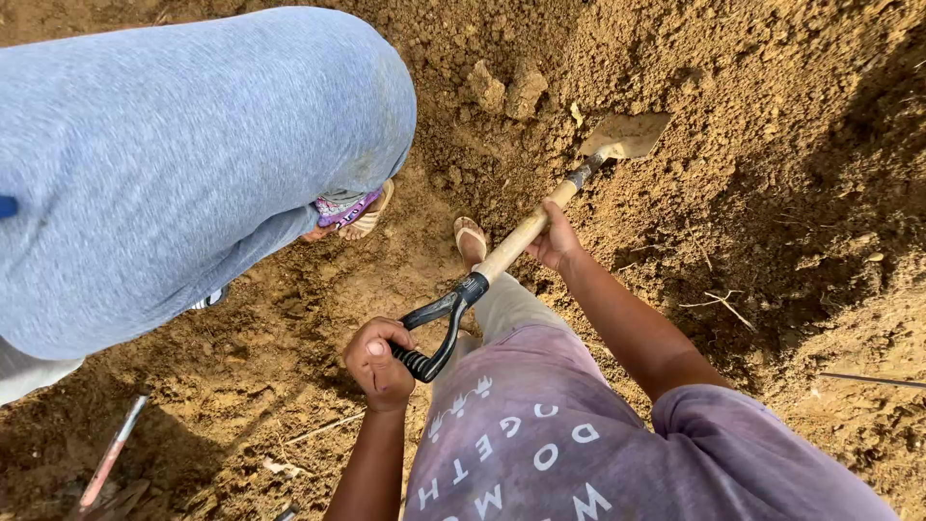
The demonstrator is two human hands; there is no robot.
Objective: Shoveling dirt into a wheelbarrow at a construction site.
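I hold a spade with a pale wooden shaft and a black D-shaped grip. My left hand is closed around the black grip. Farther down, my right hand clasps the shaft. The spade's blade, coated in dirt, rests against the loose brown soil ahead of me. My foot in a sandal stands on the earth just left of the shaft.
Another person in a grey garment bends over at the left, a sandalled foot below. Soil clods lie beyond the blade. A thin rod lies at the lower left, dry twigs at the right.
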